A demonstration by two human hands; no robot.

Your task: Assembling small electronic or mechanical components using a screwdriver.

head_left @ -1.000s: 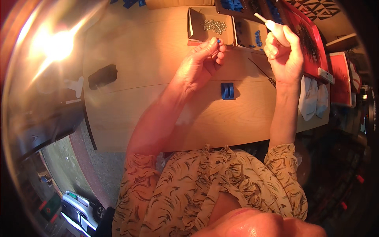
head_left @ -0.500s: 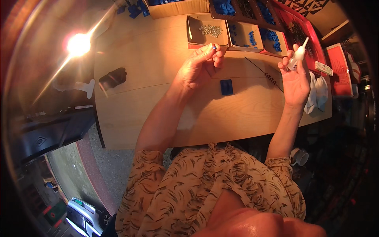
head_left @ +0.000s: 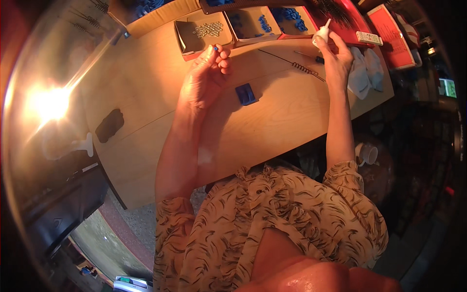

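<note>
Head view first: my left hand point(head_left: 203, 80) is pinching a tiny blue piece point(head_left: 214, 48) between thumb and fingertips, just in front of the tray of small metal parts point(head_left: 208, 30), while my right hand point(head_left: 336, 54) is clamped around a small white nozzle bottle point(head_left: 322, 33). Since a second ago the bottle is drifting rightward toward the red tray point(head_left: 357, 19), away from the piece, so I am judging no application is under way. A blue block point(head_left: 245, 93) is lying on the wooden table point(head_left: 272, 121) between my hands.

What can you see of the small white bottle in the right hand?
The small white bottle looks like soft plastic, with a rounded body and a thin tapered nozzle pointing up and slightly right. It sits nearly upright in the right hand, whose fingers wrap its lower body, raised above the far edge of the wooden table, near the red tray. Whether it is capped cannot be told.
</note>
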